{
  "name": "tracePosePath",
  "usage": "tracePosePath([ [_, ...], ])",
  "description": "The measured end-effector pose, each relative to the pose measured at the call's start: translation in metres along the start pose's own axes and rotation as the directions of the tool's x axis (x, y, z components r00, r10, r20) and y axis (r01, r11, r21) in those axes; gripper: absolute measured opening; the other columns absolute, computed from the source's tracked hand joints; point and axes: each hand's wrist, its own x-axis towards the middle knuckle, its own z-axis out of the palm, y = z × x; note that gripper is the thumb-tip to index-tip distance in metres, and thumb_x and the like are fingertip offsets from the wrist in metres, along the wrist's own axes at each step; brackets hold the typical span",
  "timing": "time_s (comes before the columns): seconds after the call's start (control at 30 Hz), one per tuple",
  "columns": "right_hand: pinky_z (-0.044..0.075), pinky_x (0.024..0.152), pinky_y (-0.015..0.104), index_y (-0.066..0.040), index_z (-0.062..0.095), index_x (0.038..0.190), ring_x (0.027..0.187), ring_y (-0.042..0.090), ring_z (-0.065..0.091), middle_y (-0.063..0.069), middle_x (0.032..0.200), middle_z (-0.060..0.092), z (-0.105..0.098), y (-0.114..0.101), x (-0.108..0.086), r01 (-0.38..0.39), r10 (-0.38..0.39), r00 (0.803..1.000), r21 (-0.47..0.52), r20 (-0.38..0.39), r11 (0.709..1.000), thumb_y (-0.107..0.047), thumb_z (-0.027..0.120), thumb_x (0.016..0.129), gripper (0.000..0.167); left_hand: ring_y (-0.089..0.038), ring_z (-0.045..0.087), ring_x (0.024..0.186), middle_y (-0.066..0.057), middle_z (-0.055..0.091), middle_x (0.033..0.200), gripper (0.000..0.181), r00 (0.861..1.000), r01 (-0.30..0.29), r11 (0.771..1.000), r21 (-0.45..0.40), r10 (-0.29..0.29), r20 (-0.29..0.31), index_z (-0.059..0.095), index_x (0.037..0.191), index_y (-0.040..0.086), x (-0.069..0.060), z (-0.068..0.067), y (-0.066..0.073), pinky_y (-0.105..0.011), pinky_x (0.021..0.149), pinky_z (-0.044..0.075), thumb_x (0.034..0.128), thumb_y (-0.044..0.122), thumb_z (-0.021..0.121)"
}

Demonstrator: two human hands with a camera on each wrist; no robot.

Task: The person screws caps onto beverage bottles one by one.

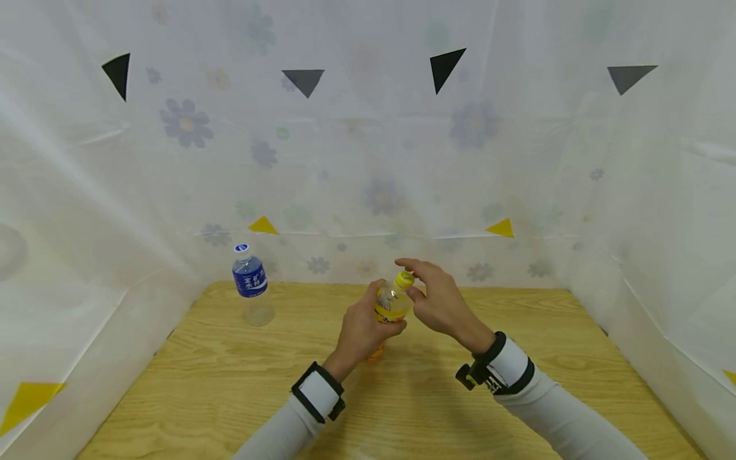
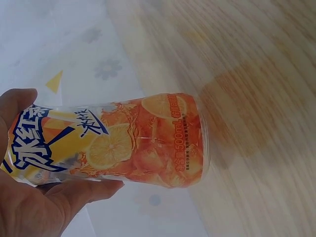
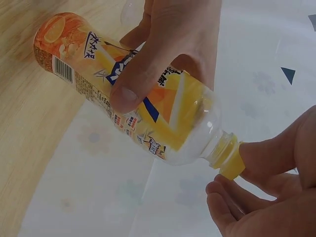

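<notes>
Pale sleeves (image 1: 566, 412) of my arms lie nearest to the camera. Beyond them I hold the bottle (image 2: 133, 140) over the table (image 1: 241, 396), its top leaning toward my right hand (image 1: 439, 300). My left hand (image 1: 362, 326) is closed around its body, thumb and fingers on opposite sides. At the yellow cap (image 3: 233, 165), my right thumb touches, and the other fingers are half bent close by; whether they also pinch, I cannot tell. In my judgement, the step in hand is turning this cap, to loosen or to tighten, I cannot say. Next move seems to call for a sure pinch and an even twist, with the left hand steadying the bottle without squeezing it.
</notes>
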Motion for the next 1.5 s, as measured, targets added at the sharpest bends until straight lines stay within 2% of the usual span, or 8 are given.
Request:
tracePosePath([
  [0.23,0.054,0.095,0.053,-0.004,0.063,0.133,0.123,0.039,0.060,0.017,0.134,0.064,0.0035,0.0004,-0.0001,-0.009,0.009,1.000,0.022,-0.013,1.000,0.008,0.051,0.096,0.041,-0.021,0.072,0.091,-0.009,0.071,0.115,0.080,1.000,-0.006,1.000,-0.009,0.006,0.002,0.043,0.148,0.015,-0.0010,0.0002,0.0002,-0.034,0.073,0.058,0.0816,0.029,0.085],
  [0.63,0.056,0.091,0.052,-0.003,0.065,0.129,0.116,0.037,0.064,0.018,0.126,0.067,0.0061,0.0021,0.0004,0.005,-0.005,0.999,0.010,-0.050,1.000,0.007,0.054,0.096,0.036,-0.020,0.071,0.091,-0.007,0.071,0.114,0.080,1.000,0.001,1.000,-0.015,-0.001,0.011,0.043,0.148,0.017,-0.0007,-0.0001,0.0008,-0.032,0.073,0.057,0.0814,0.028,0.086],
  [0.83,0.054,0.088,0.051,-0.002,0.066,0.125,0.102,0.031,0.065,0.014,0.110,0.068,0.0064,0.0008,-0.0005,-0.026,0.025,0.997,-0.010,-0.067,1.000,-0.004,0.063,0.096,0.029,-0.019,0.070,0.088,-0.007,0.072,0.111,0.080,1.000,0.010,1.000,-0.002,-0.010,0.008,0.043,0.147,0.018,-0.0005,0.0005,0.0004,-0.030,0.070,0.056,0.0805,0.029,0.086],
  [1.1,0.053,0.078,0.045,-0.002,0.066,0.109,0.088,0.025,0.063,0.010,0.097,0.067,0.0073,0.0040,-0.0017,-0.051,0.049,0.993,-0.015,-0.103,0.999,-0.020,0.070,0.096,0.022,-0.020,0.072,0.088,-0.008,0.072,0.111,0.078,1.000,-0.012,1.000,0.010,0.011,0.009,0.044,0.146,0.018,-0.0008,0.0005,0.0014,-0.031,0.071,0.057,0.0811,0.030,0.086],
  [1.3,0.051,0.074,0.040,-0.005,0.064,0.102,0.084,0.022,0.060,0.007,0.093,0.066,0.0077,0.0061,-0.0010,-0.079,0.078,0.992,-0.010,-0.102,0.997,-0.030,0.070,0.097,0.026,-0.020,0.072,0.089,-0.008,0.072,0.111,0.075,1.000,-0.016,1.000,0.011,0.016,0.006,0.045,0.143,0.019,-0.0011,-0.0001,0.0021,-0.032,0.072,0.057,0.0814,0.029,0.086],
  [1.5,0.051,0.075,0.039,-0.007,0.063,0.101,0.084,0.021,0.060,0.005,0.090,0.064,0.0078,0.0057,-0.0010,-0.121,0.121,0.988,0.006,-0.091,0.993,-0.034,0.069,0.097,0.027,-0.020,0.071,0.089,-0.006,0.072,0.110,0.074,1.000,-0.016,1.000,0.012,0.016,0.010,0.045,0.142,0.020,-0.0006,0.0000,0.0019,-0.032,0.071,0.057,0.0807,0.028,0.086],
])
